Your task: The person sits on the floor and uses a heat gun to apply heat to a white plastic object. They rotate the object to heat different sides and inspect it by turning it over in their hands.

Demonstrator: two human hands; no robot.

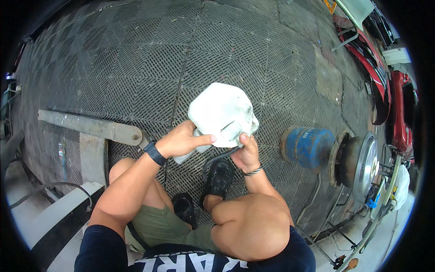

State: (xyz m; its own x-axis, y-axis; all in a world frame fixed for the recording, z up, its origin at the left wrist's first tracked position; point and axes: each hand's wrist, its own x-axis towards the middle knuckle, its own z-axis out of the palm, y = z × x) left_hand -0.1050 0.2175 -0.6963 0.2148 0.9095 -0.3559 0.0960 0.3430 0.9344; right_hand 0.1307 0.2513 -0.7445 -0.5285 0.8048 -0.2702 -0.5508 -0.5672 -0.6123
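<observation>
Far left: flat grey metal arm (90,124), lying over perforated floor matting (136,86), rounded end toward the person.

Left hand (181,139): black-banded watch (155,153) at the wrist; thumb laid along the tank's near edge, other fingers mostly hidden beneath; clamped on the tank.

White plastic tank (219,111): centre, raised off the matting between both hands. Step in hand, by judgement: handling and looking over the piece. The next move, if a turn, calls for one grip firm while the other shifts. Appearance: blocky, rounded corners, off-white, dark smudges along the right side, recessed notch near the thumbs, rounded projection at right. Contents cannot be told.

Right hand (247,153): thumb pressed to the tank's near right corner, other fingers partly hidden; clamped on the same piece. Bracelet (253,172) at wrist.

Right: blue gas cylinder (306,147), worn; beyond it, lidded pot (366,165).
</observation>
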